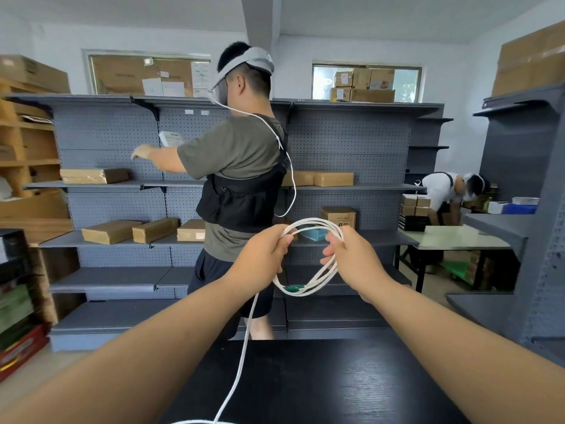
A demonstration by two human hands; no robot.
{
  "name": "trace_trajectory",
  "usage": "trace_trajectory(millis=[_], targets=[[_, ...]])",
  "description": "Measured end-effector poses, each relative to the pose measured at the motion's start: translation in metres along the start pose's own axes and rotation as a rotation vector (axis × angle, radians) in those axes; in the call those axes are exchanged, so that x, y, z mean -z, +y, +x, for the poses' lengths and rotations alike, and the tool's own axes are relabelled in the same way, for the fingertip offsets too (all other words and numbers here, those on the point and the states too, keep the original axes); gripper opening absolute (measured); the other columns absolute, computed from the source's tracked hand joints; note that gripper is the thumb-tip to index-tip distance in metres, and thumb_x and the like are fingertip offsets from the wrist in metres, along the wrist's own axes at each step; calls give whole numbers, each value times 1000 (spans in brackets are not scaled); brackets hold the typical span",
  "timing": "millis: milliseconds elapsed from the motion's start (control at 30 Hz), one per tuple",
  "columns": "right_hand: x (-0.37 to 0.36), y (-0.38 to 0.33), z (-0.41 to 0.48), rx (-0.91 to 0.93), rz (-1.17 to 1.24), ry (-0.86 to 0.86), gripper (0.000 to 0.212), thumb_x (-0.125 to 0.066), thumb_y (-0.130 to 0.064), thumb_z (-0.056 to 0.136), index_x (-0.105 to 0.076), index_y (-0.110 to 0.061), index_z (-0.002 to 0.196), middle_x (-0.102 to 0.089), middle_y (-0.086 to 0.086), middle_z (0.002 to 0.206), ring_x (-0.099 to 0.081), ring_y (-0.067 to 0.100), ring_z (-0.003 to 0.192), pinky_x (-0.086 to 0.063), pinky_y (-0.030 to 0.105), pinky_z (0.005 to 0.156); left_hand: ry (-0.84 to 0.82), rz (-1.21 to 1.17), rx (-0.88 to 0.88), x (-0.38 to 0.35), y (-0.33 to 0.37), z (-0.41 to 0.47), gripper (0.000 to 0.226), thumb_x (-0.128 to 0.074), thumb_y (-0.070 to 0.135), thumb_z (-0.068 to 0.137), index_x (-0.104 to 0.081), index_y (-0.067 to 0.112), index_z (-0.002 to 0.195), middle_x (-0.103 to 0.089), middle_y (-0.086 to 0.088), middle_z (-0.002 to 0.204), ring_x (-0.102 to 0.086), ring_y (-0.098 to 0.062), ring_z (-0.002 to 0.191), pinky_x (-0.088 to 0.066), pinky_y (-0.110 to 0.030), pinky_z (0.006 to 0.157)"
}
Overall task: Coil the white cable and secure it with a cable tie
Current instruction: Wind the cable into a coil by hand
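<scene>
The white cable forms a coil of several loops held up in the air between both hands, above the far edge of the black table. My left hand grips the coil's left side, and my right hand grips its right side. A green piece sits at the bottom of the loops. A loose strand of the cable hangs from my left hand down to the table and runs off the bottom of the view.
A person in a green shirt stands just beyond the table, reaching into grey shelves with cardboard boxes. Another person bends over a pale table at the right. More shelving stands at the far right.
</scene>
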State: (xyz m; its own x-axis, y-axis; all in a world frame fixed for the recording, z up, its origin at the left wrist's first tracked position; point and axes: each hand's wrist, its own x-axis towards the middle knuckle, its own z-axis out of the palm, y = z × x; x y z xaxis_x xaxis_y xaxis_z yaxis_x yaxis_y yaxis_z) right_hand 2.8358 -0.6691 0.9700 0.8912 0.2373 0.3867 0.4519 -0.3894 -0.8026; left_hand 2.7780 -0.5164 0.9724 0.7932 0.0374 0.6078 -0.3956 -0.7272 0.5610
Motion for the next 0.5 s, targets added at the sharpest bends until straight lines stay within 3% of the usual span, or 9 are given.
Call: trace_trajectory(millis=[133,233,333,433,500], targets=[[2,0,-3,49,-98,-68,19,-35,-13,98,-48,-13,112,-59,6,94,-62,23,88,-52,41,82,-59,150,-23,-1,2,3,26,-38,20,99,-55,1,92,-44,0,67,-41,-8,56,-33,-20,54],[3,-4,-7,159,-317,-121,22,-37,-19,98,-46,-17,118,-61,7,100,-62,24,91,-51,42,82,-137,189,-29,1,4,5,28,-38,21,99,-55,-1,92,-48,-7,75,-44,-9,53,-39,-14,51],[3,-5,-10,247,-484,-197,25,-37,-21,99,-44,-14,122,-57,8,101,-60,27,95,-49,41,83,-235,202,-5,4,4,5,23,-39,20,99,-51,9,84,-46,-2,71,-47,-9,54,-40,-10,51],[2,-6,-12,219,-405,-263,32,-32,-19,99,-44,-12,127,-51,0,98,-55,24,92,-48,45,89,-316,194,49,11,0,6,22,-42,21,98,-57,7,90,-50,3,72,-52,-9,55,-45,-25,65],[3,-9,-13,210,-408,-281,34,-29,-19,99,-46,-12,128,-48,-3,98,-49,18,89,-46,42,87,-375,154,80,16,-3,5,19,-46,19,96,-59,5,97,-53,5,71,-55,-7,57,-45,-21,65]])
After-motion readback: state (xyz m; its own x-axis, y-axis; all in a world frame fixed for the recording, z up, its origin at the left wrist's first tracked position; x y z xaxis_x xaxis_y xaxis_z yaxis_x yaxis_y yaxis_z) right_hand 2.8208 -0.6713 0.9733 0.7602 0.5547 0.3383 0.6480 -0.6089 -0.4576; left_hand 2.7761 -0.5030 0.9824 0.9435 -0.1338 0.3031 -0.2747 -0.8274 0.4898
